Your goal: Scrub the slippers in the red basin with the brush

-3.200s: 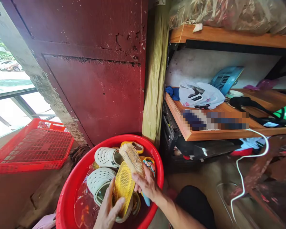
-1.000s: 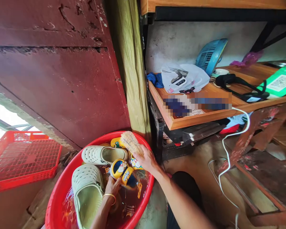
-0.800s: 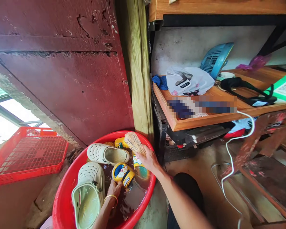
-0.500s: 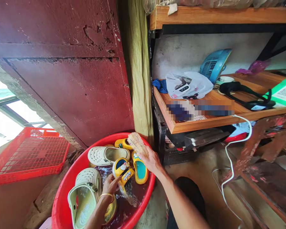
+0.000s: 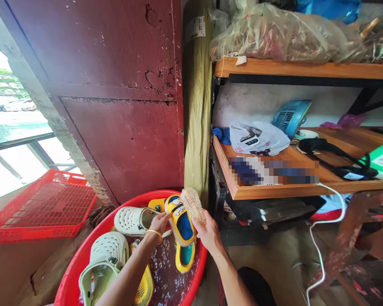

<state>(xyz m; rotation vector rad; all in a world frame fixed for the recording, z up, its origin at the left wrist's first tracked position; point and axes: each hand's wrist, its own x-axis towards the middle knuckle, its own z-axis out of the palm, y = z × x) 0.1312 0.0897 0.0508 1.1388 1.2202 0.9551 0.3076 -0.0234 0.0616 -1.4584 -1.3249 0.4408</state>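
Note:
My left hand [image 5: 159, 224] grips the edge of a yellow slipper with a blue insole [image 5: 184, 226], lifted over a red tub [image 5: 200, 267]. In my right hand [image 5: 208, 231] is a bristle brush [image 5: 191, 203], its bristles close beside the slipper's upper; whether they touch is hard to tell. Below, a yellow slipper with a teal insole [image 5: 185, 259] sits in dark, bubbly water. Pale clogs [image 5: 108, 247] lie at the tub's left, and another yellow shoe [image 5: 156, 205] is at its back. A yellow sole [image 5: 144, 289] shows beside my left forearm.
A red plastic crate [image 5: 44, 204] stands at the left, near a maroon door [image 5: 124, 144]. On the right, a wooden shelf [image 5: 284, 189] holds a white bag [image 5: 258, 137], a blue fan [image 5: 292, 118] and black straps. A white cable [image 5: 319, 250] hangs from it.
My left hand has raised the yellow slipper out of the water towards the brush. The view has tilted upward, showing more of the upper shelf.

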